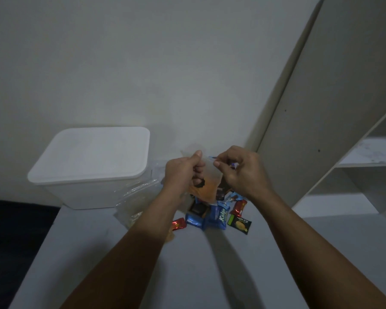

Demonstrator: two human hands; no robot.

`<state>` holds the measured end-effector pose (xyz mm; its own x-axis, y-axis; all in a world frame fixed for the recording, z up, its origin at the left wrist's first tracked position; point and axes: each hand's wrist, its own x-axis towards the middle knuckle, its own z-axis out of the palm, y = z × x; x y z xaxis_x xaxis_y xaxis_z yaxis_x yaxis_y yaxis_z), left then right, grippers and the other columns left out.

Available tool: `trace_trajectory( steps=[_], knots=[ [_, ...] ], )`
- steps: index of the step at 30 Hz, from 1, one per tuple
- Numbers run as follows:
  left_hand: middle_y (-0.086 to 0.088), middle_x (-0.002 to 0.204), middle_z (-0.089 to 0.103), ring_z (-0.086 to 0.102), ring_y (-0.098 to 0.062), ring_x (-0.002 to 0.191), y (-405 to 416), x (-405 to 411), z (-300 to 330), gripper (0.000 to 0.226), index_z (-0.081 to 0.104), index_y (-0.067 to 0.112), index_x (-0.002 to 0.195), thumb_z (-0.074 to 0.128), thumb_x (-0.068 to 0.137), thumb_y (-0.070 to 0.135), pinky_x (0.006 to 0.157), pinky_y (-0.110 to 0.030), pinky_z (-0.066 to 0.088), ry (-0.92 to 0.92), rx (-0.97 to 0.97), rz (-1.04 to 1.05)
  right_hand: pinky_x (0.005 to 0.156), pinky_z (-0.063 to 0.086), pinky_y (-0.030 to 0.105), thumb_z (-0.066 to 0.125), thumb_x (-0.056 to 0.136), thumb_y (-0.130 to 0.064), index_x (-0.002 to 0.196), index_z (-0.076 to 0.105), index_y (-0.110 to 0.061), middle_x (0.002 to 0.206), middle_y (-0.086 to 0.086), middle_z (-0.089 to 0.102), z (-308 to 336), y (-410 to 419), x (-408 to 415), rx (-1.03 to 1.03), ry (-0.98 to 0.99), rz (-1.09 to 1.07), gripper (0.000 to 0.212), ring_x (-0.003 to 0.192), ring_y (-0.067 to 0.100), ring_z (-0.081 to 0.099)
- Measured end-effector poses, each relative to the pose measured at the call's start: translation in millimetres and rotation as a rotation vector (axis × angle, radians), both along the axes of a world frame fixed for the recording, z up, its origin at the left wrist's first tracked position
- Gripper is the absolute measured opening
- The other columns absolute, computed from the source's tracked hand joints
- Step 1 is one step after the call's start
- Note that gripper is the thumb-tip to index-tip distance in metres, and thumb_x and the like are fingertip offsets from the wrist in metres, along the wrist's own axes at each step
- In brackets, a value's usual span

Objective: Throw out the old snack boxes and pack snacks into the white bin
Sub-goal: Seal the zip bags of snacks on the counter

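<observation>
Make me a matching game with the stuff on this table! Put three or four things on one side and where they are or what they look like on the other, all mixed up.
Things:
1. white bin
2. Nextar packet
3. clear bag
4. red wrapper

Clues:
A. held up by the left hand and the right hand
B. lid on, at the left by the wall
C. black, rightmost snack in the pile
D. shiny, beside the left forearm

Pairs: 1-B, 2-C, 3-A, 4-D
</observation>
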<state>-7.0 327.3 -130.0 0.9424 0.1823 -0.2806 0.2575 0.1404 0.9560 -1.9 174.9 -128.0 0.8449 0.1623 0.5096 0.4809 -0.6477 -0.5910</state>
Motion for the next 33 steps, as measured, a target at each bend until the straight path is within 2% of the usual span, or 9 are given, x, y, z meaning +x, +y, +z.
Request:
trace_trajectory(
  steps=[3,10,14,18,23,26,28,30,33],
  knots=[
    [-0.005,0.070,0.061,0.058,-0.014,0.062,3,2,-4,0.022,0.068,0.006,0.080,0.062,0.092,0.024,0.057,-0.024,0.051,-0.047,-0.052,-0.035,0.060,0.040,0.005,0.075,0.081,-0.016,0.079,0.076,-0.011,0.074,-0.003,0.068,-3,0,-1,0.017,-0.003,-0.002,0.006,0.064,0.006,0.058],
    [-0.007,0.069,0.065,0.059,-0.016,0.064,7,1,-12,0.019,0.069,0.010,0.075,0.060,0.092,0.013,0.060,-0.027,0.052,-0.119,0.006,-0.060,0.065,0.058,0.027,0.076,0.081,-0.028,0.090,0.075,-0.011,0.079,0.000,0.073,-8,2,-1,0.215,0.314,0.089,0.019,0.072,0.015,0.069],
    [-0.006,0.069,0.065,0.060,-0.016,0.068,6,-1,-13,0.019,0.070,0.013,0.075,0.060,0.091,0.011,0.061,-0.024,0.051,-0.167,0.115,-0.090,0.064,0.053,0.036,0.068,0.087,-0.020,0.081,0.076,-0.008,0.072,0.005,0.071,-10,2,4,0.285,0.420,0.052,0.015,0.066,0.017,0.065],
    [-0.010,0.069,0.063,0.058,-0.019,0.068,7,-3,-14,0.019,0.069,0.008,0.075,0.059,0.092,0.009,0.061,-0.026,0.049,-0.157,0.111,-0.111,0.059,0.048,0.031,0.066,0.088,-0.015,0.071,0.074,-0.006,0.065,0.007,0.068,-8,2,4,0.331,0.491,0.062,0.020,0.061,0.016,0.060],
    [-0.011,0.076,0.064,0.060,-0.022,0.070,12,-9,-21,0.017,0.068,0.003,0.083,0.052,0.088,0.009,0.063,-0.034,0.051,-0.081,0.062,0.038,0.062,0.048,0.038,0.063,0.091,-0.019,0.081,0.073,-0.003,0.081,0.022,0.070,-15,4,5,0.276,0.562,0.131,0.022,0.065,0.027,0.059],
    [-0.004,0.097,0.061,0.059,-0.021,0.087,28,-11,-35,0.024,0.062,0.014,0.100,0.050,0.085,0.000,0.072,-0.035,0.053,-0.032,0.070,0.194,0.061,0.048,0.032,0.063,0.092,-0.019,0.078,0.073,-0.006,0.071,0.011,0.071,-18,4,7,0.179,0.621,0.190,0.022,0.063,0.015,0.059],
    [0.000,0.107,0.061,0.059,-0.018,0.097,42,-19,-50,0.038,0.062,0.016,0.111,0.053,0.082,-0.006,0.076,-0.032,0.053,0.005,0.191,0.056,0.062,0.046,0.027,0.064,0.091,-0.017,0.072,0.072,-0.011,0.062,-0.007,0.068,-20,5,8,0.118,0.664,0.231,0.021,0.060,0.004,0.059],
    [0.000,0.102,0.067,0.063,-0.013,0.090,54,-33,-65,0.031,0.068,0.014,0.104,0.060,0.081,-0.004,0.072,-0.026,0.053,0.010,0.246,-0.122,0.064,0.048,0.025,0.065,0.090,-0.016,0.074,0.073,-0.009,0.064,-0.009,0.067,-24,10,10,0.061,0.696,0.272,0.019,0.060,0.001,0.059],
    [-0.001,0.075,0.069,0.065,-0.012,0.068,66,-52,-86,0.015,0.070,0.011,0.079,0.066,0.083,-0.003,0.059,-0.022,0.054,0.023,0.204,-0.118,0.058,0.048,0.018,0.065,0.090,-0.015,0.078,0.073,-0.007,0.066,-0.007,0.067,-36,23,10,-0.008,0.748,0.319,0.017,0.056,-0.004,0.060]
  ],
)
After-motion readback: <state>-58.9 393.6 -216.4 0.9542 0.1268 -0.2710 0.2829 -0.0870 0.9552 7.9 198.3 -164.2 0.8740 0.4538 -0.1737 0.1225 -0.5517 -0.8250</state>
